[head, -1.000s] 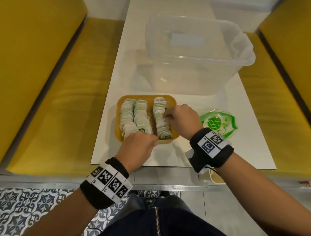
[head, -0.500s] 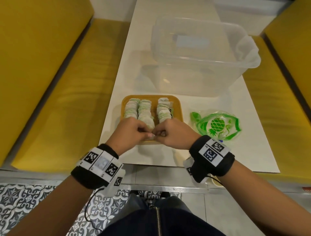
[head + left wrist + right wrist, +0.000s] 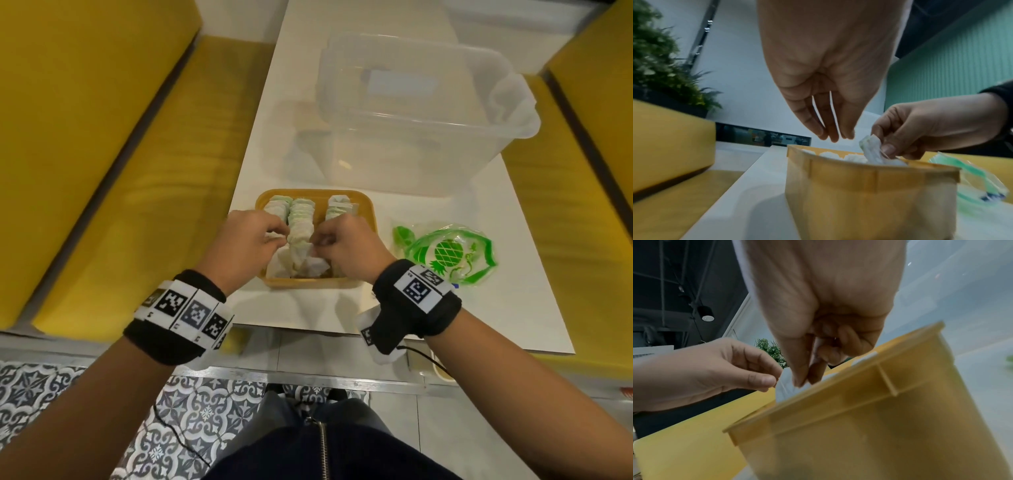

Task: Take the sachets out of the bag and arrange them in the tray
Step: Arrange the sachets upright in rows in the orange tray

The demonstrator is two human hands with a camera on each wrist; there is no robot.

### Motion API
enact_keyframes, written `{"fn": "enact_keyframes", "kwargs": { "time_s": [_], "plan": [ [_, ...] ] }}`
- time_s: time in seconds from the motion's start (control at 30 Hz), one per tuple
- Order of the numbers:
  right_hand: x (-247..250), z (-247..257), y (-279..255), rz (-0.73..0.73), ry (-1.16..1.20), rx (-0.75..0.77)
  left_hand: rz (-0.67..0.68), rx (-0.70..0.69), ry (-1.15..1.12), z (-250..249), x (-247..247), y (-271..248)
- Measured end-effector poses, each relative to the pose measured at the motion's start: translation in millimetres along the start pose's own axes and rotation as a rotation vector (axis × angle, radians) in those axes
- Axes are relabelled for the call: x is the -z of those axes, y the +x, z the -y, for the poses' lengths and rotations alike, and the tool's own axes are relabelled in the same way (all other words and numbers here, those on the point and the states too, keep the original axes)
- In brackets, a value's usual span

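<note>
A yellow tray [image 3: 308,282] near the table's front edge holds three rows of white and green sachets [image 3: 301,219]. The ones at the near end lie ruffled. Both hands are over the tray's near half, either side of the middle row. My right hand [image 3: 318,241] pinches one white sachet [image 3: 871,151] between thumb and fingers, just above the tray rim [image 3: 859,165]. My left hand [image 3: 833,138] points down with its fingertips bunched at the sachet tops, and nothing shows between them. The green pineapple-print bag [image 3: 445,255] lies flat to the right of the tray.
A large clear plastic bin [image 3: 411,113] stands behind the tray and takes up most of the table's far half. Yellow bench seats [image 3: 120,171] flank the narrow white table [image 3: 496,308] on both sides. The table's front edge is just under my wrists.
The hands came together at the tray's near end and now sit slightly apart, either side of the middle row. The near sachets are more ruffled, and the right hand holds one up.
</note>
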State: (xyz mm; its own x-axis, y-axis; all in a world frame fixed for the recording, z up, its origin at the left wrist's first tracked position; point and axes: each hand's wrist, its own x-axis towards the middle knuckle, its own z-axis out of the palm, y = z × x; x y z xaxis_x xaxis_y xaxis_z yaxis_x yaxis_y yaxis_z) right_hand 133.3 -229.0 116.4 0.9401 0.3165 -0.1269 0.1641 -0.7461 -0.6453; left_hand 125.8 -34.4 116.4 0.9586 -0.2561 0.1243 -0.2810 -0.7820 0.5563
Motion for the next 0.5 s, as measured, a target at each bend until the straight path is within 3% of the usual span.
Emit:
{"fn": "enact_keyframes", "kwargs": {
  "time_s": [0.07, 0.2, 0.37, 0.5],
  "plan": [
    [-4, 2, -3, 0.031, -0.032, -0.015, 0.087, -0.057, 0.122, 0, -2, 0],
    [-8, 8, -12, 0.129, -0.420, 0.083, 0.254, -0.091, 0.476, -5, -7, 3],
    [-7, 16, -4, 0.163, -0.577, 0.186, 0.207, -0.101, 0.599, -7, -7, 5],
    [-18, 13, 0, 0.157, -0.496, 0.152, 0.209, -0.095, 0.572, -2, -1, 9]
  ]
}}
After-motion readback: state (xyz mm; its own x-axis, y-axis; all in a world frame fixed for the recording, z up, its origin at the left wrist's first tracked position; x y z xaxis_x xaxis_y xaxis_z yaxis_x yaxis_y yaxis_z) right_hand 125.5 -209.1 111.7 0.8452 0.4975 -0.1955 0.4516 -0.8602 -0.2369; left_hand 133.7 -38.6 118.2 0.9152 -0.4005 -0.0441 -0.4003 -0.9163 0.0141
